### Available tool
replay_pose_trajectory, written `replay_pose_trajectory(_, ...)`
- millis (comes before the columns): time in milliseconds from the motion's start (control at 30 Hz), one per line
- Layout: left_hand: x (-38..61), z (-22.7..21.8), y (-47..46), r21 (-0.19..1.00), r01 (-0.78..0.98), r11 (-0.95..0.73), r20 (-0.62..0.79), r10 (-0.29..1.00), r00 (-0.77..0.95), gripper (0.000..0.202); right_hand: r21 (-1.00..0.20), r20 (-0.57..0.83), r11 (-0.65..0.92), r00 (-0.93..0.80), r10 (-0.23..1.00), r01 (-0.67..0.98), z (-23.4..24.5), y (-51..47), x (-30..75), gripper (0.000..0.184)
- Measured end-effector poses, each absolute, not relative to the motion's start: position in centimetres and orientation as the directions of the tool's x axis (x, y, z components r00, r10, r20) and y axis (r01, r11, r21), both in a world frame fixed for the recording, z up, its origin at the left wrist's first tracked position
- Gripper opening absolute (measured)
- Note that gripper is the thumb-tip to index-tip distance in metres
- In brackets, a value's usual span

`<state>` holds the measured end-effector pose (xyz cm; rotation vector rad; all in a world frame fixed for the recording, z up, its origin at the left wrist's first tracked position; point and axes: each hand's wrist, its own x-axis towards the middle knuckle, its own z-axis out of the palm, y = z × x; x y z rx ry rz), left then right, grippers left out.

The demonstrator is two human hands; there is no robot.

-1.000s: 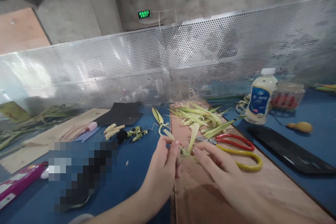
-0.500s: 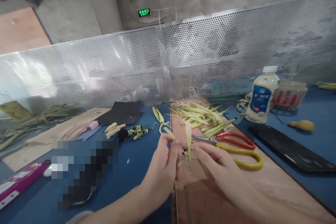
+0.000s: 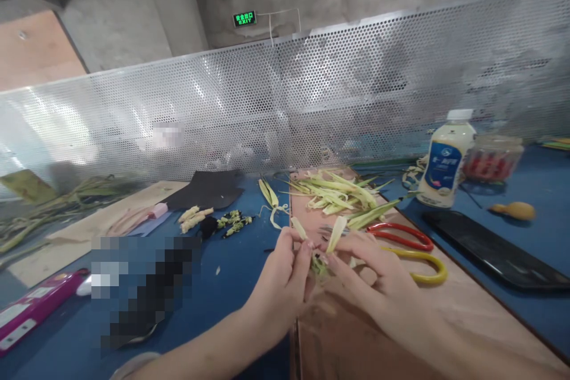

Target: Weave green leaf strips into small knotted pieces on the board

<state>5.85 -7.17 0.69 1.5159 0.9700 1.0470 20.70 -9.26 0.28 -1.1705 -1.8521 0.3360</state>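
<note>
Pinching husk strips (image 3: pixel 337 234) remotely, my left hand (image 3: pixel 285 266) and right hand (image 3: pixel 369 267) low-centre; bottle (image 3: pixel 444 167) of milky liquid (image 3: pixel 458 132), jar (image 3: pixel 501 145) of red things (image 3: pixel 487 168) mid-right.

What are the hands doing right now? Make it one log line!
left hand: pinching strips | right hand: pinching strips | scissors: on board, partly behind right hand | bottle: upright, capped

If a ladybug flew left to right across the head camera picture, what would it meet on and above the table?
Purple device → cream-coloured pieces → left hand → green leafy bit between the fingertips → right hand → white-capped bottle → gourd-shaped thing.
</note>
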Motion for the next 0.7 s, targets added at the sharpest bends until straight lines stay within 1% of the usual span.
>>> replay_pose_trajectory(100, 5.82, 0.95, -7.0, 0.995, 0.017, -0.103, 0.092, 0.937, 0.337, 0.022, -0.621, 0.535, 0.51, -0.154, 0.831, 0.595, 0.05, -9.15, 20.64, 0.02)
replay_pose_trajectory(200, 5.73, 1.17, -6.67, 0.996, 0.042, -0.083, 0.059, 0.914, 0.402, 0.028, -0.698, 0.473, 0.468, -0.142, 0.869, 0.542, -0.36, -8.9, 20.41, 0.02)
replay_pose_trajectory(300, 5.74, 1.05, -6.41, 0.997, 0.042, -0.062, 0.039, 0.906, 0.421, 0.021, -0.744, 0.431, 0.454, -0.168, 0.887, 0.49, -0.59, -8.87, 20.23, 0.021)
replay_pose_trajectory(367, 5.79, 0.85, -6.4, 0.997, 0.013, -0.081, 0.069, 0.909, 0.411, 0.017, -0.729, 0.444, 0.452, -0.148, 0.884, 0.513, -0.59, -9.02, 20.2, 0.021)
replay_pose_trajectory(467, 5.88, 0.6, -6.58, 0.993, -0.017, -0.115, 0.112, 0.905, 0.41, 0.017, -0.721, 0.469, 0.431, -0.075, 0.88, 0.542, -0.44, -9.3, 20.2, 0.022)
replay_pose_trajectory(600, 5.92, 0.47, -6.77, 0.987, -0.068, -0.148, 0.163, 0.92, 0.356, 0.016, -0.779, 0.435, 0.39, -0.023, 0.9, 0.492, -0.03, -9.4, 19.99, 0.023)
replay_pose_trajectory(700, 5.82, 0.38, -6.82, 0.981, -0.049, -0.189, 0.195, 0.933, 0.303, 0.018, -0.82, 0.413, 0.37, 0.003, 0.911, 0.436, 0.21, -9.29, 19.75, 0.024)
